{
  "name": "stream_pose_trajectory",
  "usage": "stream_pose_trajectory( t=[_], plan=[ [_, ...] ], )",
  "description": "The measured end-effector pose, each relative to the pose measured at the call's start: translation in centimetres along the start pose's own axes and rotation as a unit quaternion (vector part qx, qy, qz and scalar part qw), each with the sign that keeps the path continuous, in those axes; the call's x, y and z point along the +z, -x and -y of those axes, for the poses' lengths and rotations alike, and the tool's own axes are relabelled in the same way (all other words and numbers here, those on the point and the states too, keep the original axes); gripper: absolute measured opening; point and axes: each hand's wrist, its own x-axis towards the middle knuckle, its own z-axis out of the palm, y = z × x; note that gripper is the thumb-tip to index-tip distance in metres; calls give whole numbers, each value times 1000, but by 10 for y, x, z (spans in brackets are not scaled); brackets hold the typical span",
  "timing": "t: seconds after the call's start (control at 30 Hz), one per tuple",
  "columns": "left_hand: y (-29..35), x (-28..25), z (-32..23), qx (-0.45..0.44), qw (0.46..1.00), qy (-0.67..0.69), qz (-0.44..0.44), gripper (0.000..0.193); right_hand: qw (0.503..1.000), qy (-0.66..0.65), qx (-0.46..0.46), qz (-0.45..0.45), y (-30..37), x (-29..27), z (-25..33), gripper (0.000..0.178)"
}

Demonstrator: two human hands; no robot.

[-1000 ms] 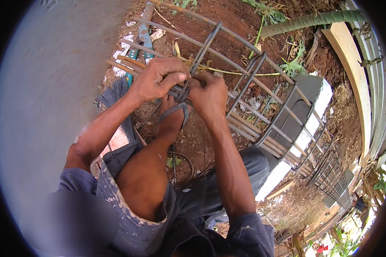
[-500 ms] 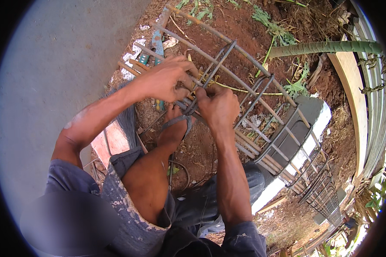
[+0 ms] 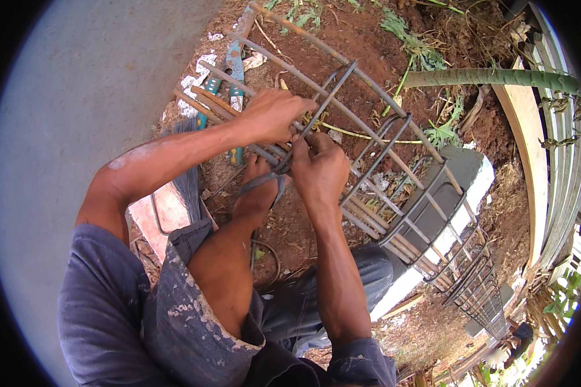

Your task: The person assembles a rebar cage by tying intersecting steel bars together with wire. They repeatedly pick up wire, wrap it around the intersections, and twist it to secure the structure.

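A long cage of rebar point(image 3: 361, 126) slants from upper left to lower right, its rusty lengthwise bars ringed by square steel stirrups point(image 3: 332, 97). My left hand point(image 3: 274, 115) lies over the bars at the first stirrup, fingers bent and fingertips against the steel. Just below and right, my right hand point(image 3: 317, 169) is closed, thumb and forefinger pinched at a bar beside the same stirrup. Whatever thin piece either hand may hold is hidden by the fingers. My sandalled foot point(image 3: 259, 174) is under the cage end.
Teal-handled nippers point(image 3: 234, 68) lie past my left hand. A bundle of thin wire point(image 3: 187, 184) rests by a pinkish slab point(image 3: 161, 209). A concrete block point(image 3: 461, 171) sits under the cage. Curved boards point(image 3: 526, 142) edge the right; a person point(image 3: 518, 338) is far off.
My left hand has shifted slightly right, its fingers reaching further across the stirrup. The right hand has drawn slightly left, still pinched. A blurred round shape at lower left has gone.
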Motion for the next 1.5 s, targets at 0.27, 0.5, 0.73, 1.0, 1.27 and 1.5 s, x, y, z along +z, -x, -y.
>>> stream_pose_trajectory(
  t=[0.27,0.5,0.73,1.0,1.27,1.5],
  plan=[
    [-15,-15,3,-132,914,384,29,51,987,-124,73,68,-3,-5,-5,26],
    [-2,-12,5,-64,952,296,-38,12,887,-358,254,145,-15,-21,-1,20],
    [11,-4,14,176,952,215,-127,10,709,-519,398,263,-37,-49,-7,12],
    [-5,-18,-4,48,968,244,-42,31,804,-402,344,269,-52,-73,19,20],
    [38,20,-17,15,937,231,-262,56,952,23,-235,197,-18,-68,27,20],
    [23,17,-31,-111,904,374,-172,49,866,395,-182,247,-57,-80,33,16]
  ],
)
